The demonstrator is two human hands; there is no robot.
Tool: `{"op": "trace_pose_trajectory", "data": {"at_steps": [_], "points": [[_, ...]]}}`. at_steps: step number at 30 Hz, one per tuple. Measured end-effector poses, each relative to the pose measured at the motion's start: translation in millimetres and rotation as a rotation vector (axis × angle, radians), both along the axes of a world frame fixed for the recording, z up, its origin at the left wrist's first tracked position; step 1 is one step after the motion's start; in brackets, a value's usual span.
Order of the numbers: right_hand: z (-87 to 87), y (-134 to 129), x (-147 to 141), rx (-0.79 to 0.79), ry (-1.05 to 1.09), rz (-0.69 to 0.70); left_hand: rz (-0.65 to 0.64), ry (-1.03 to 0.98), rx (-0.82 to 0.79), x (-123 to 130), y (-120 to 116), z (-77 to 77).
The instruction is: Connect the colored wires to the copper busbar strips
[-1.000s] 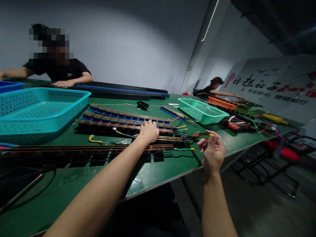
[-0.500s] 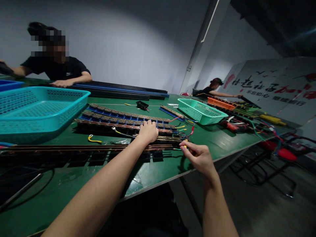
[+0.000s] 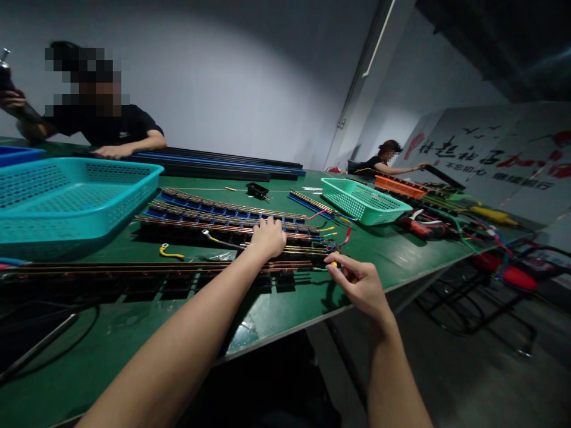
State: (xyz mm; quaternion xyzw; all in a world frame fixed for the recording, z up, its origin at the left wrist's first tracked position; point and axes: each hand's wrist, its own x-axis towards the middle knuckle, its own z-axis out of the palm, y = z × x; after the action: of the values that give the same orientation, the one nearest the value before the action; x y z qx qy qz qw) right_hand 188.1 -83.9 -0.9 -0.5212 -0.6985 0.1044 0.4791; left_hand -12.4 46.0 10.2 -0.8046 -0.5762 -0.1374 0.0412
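My left hand (image 3: 268, 239) reaches across to a black strip with copper-coloured rails (image 3: 214, 224), its fingers curled over the rails and closed on them. Low at the strips' right end, my right hand (image 3: 357, 279) pinches a small yellow piece (image 3: 334, 264) between thumb and fingers; most of it is hidden in the palm. Close to those fingertips, thin wires and a red-sleeved lead (image 3: 348, 235) come off the strip ends. A longer rail strip (image 3: 111, 268) lies nearer to me, passing under my left forearm. Beside it are a yellow lead with a ring terminal (image 3: 172, 252) and a dark lead (image 3: 218, 240).
A turquoise basket (image 3: 80, 205) stands at left, a mint green basket (image 3: 363, 205) at right. Red-handled pliers (image 3: 423, 226) lie beyond my right hand. Long dark bars (image 3: 218, 163) lie along the back. Two people work across the green table (image 3: 401, 258); its front edge runs below my hands.
The person at the back left has raised a dark tool in one hand. The far-right person's dark bar has shifted left and up. My own hands hold nearly the same position.
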Motion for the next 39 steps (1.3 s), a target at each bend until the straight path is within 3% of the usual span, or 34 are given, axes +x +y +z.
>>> {"op": "trace_pose_trajectory", "data": {"at_steps": [9,16,24,32,39], "points": [[-10.8,11,-6,0.321,0.766,-0.236,-0.006,0.002,-0.001,-1,-1,1.3],[-1.3,15,-12,0.395,0.948,-0.271,-0.008,-0.004,-0.008,-1,0,0.9],[0.9,13,-6,0.403,1.020,-0.300,-0.007,-0.005,-0.006,0,0,0.6],[-13.1,6,-8,0.480,0.729,-0.269,-0.011,-0.018,-0.001,-1,1,-0.4],[0.2,-7,-20,0.614,0.618,-0.212,-0.006,-0.021,-0.012,0,0,1.4]]}}
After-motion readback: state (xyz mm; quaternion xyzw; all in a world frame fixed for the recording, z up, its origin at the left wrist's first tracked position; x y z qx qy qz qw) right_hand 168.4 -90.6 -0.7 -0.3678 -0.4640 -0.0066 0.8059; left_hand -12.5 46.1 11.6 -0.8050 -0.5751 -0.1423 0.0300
